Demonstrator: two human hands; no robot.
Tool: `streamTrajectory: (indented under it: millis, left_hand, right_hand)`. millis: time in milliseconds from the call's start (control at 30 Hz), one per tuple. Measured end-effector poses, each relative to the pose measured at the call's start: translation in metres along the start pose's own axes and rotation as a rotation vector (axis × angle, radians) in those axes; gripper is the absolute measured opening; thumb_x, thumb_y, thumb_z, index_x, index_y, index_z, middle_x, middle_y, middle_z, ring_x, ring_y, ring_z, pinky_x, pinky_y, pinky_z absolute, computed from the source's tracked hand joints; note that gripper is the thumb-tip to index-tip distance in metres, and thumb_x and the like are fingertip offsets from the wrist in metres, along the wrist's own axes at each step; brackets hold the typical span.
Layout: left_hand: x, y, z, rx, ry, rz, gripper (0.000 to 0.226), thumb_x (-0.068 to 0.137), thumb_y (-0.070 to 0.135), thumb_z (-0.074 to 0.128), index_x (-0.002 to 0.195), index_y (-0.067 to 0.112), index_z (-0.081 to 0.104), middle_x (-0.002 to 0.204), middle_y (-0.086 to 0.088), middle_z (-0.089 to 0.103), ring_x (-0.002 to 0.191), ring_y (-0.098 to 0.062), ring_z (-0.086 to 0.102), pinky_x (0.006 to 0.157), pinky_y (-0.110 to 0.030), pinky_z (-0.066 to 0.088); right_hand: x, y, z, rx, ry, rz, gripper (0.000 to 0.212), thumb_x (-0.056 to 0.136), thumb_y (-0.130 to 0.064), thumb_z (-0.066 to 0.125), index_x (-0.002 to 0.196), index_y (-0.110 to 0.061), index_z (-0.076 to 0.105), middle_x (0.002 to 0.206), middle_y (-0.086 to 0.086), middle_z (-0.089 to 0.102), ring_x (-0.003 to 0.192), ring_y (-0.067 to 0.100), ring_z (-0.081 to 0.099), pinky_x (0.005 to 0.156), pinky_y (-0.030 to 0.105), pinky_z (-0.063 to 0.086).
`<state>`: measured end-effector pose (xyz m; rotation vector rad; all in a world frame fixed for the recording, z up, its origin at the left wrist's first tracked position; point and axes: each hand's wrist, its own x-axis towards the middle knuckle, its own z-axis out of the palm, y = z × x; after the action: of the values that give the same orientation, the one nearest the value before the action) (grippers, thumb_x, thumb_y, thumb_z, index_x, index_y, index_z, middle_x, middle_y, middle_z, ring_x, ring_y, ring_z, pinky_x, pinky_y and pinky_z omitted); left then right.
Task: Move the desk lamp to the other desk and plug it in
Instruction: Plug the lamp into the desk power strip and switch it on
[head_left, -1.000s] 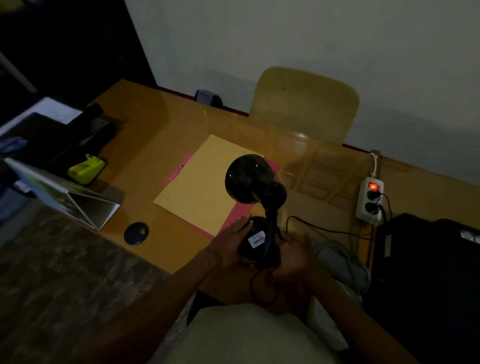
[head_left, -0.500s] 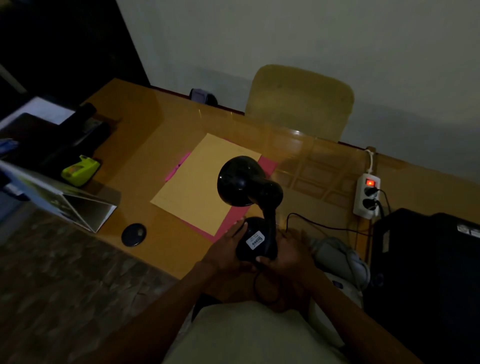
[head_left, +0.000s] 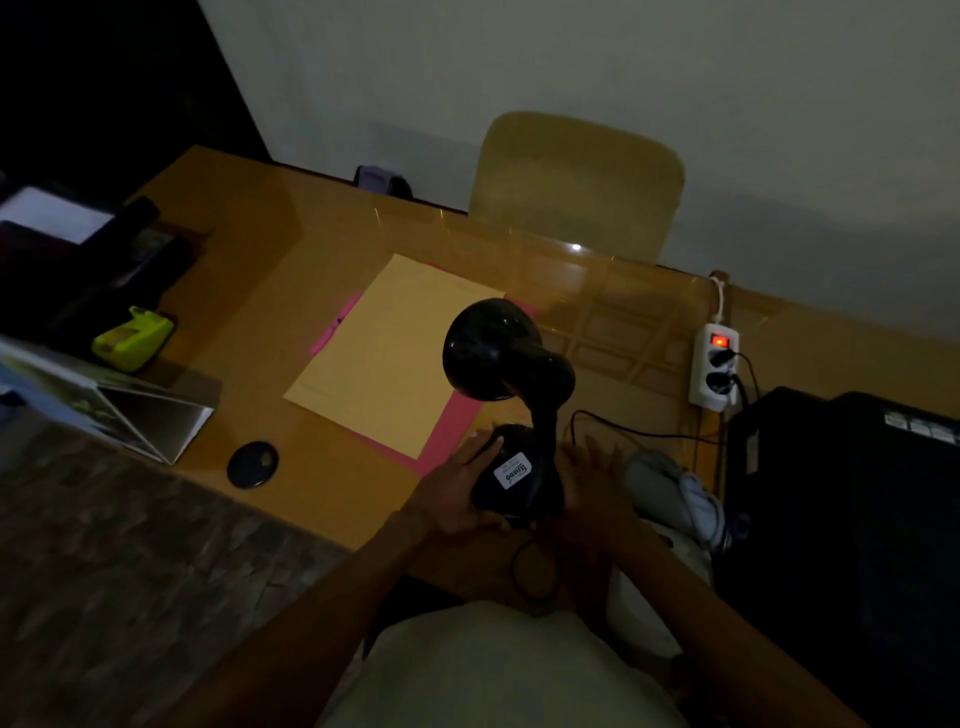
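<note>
Desk lamp (head_left: 511, 415) nearer desk (head_left: 291, 249) edge

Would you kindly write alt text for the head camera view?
Two hands, left hand and right hand, cup the base of a black desk lamp at the near edge of an orange desk. A power strip with a lit red switch lies to the right.

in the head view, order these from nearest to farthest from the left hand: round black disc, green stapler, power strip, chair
From the left hand:
1. Round black disc, left of it near the desk's front edge.
2. Power strip, to the right by the desk's far edge.
3. Green stapler, far left.
4. Chair, behind the desk.
</note>
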<state>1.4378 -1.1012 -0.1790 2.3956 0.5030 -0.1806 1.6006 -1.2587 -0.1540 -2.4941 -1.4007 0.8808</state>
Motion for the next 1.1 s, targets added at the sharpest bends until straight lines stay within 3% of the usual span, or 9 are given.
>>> streamTrajectory:
  millis: [67,167,267,467,633,767,867,1100]
  left_hand:
    - [-0.003,0.0,0.002,-0.002,0.031,0.016,0.112,0.072,0.057,0.076,0.155,0.019,0.011,0.165,-0.002,0.001,0.152,-0.021,0.002,0.119,-0.044,0.027]
    - [-0.005,0.0,0.002,0.012,0.042,0.011,0.107,0.075,0.057,0.074,0.155,0.019,0.014,0.165,-0.001,0.003,0.152,-0.02,0.003,0.119,-0.044,0.031]
    - [-0.002,0.002,-0.003,0.057,0.026,0.022,0.108,0.074,0.059,0.073,0.155,0.019,0.014,0.165,0.0,0.003,0.152,-0.02,0.005,0.116,-0.043,0.035]
    - [-0.001,0.008,-0.011,0.14,-0.011,0.013,0.111,0.073,0.061,0.072,0.155,0.018,0.012,0.166,0.001,0.001,0.152,-0.02,0.008,0.114,-0.042,0.038]
    - [0.002,0.009,-0.013,0.202,-0.03,0.013,0.108,0.075,0.058,0.072,0.155,0.018,0.012,0.166,0.001,0.003,0.152,-0.022,0.013,0.112,-0.043,0.041]
    - [0.005,0.009,-0.015,0.185,0.035,0.025,0.098,0.071,0.042,0.078,0.151,0.013,0.028,0.162,-0.008,0.021,0.148,-0.027,0.025,0.116,-0.039,0.036]
    - [0.003,0.009,-0.013,0.161,0.032,0.017,0.102,0.069,0.043,0.079,0.151,0.013,0.026,0.161,-0.011,0.023,0.148,-0.03,0.025,0.116,-0.043,0.036]
    - [0.003,0.009,-0.013,0.147,0.024,0.027,0.102,0.073,0.04,0.08,0.151,0.005,0.025,0.161,-0.016,0.023,0.149,-0.031,0.022,0.122,-0.033,0.023]
  right_hand:
    - [0.001,-0.001,-0.001,0.129,-0.014,-0.056,0.12,0.065,-0.072,0.071,0.156,-0.023,0.011,0.161,0.006,0.028,0.139,0.029,0.04,0.114,0.051,0.032]
    - [-0.001,-0.01,-0.003,0.212,0.005,-0.126,0.114,0.061,-0.07,0.076,0.154,-0.029,0.023,0.16,0.001,0.03,0.13,0.025,0.051,0.102,0.041,0.048]
    - [-0.002,-0.015,-0.001,0.252,0.085,-0.122,0.111,0.054,-0.077,0.067,0.149,-0.029,0.036,0.157,0.003,0.031,0.137,0.028,0.043,0.107,0.044,0.044]
    - [0.002,-0.011,0.009,0.269,0.142,-0.115,0.107,0.053,-0.074,0.072,0.145,-0.027,0.043,0.15,0.002,0.04,0.134,0.024,0.047,0.106,0.04,0.045]
    - [0.008,-0.014,0.007,0.229,0.136,-0.119,0.102,0.049,-0.072,0.07,0.139,-0.027,0.048,0.143,0.003,0.048,0.134,0.029,0.046,0.107,0.044,0.045]
    - [0.01,-0.018,0.009,0.109,0.132,0.007,0.111,0.038,-0.081,0.068,0.135,-0.031,0.047,0.139,-0.002,0.047,0.129,0.021,0.046,0.104,0.038,0.044]
    - [0.014,-0.018,0.011,0.024,0.124,0.006,0.107,0.04,-0.083,0.063,0.134,-0.035,0.047,0.141,-0.005,0.047,0.133,0.02,0.042,0.107,0.041,0.04]
    - [0.016,-0.014,0.009,-0.036,0.104,-0.042,0.101,0.046,-0.082,0.054,0.133,-0.032,0.047,0.138,-0.001,0.052,0.133,0.025,0.043,0.105,0.04,0.042]
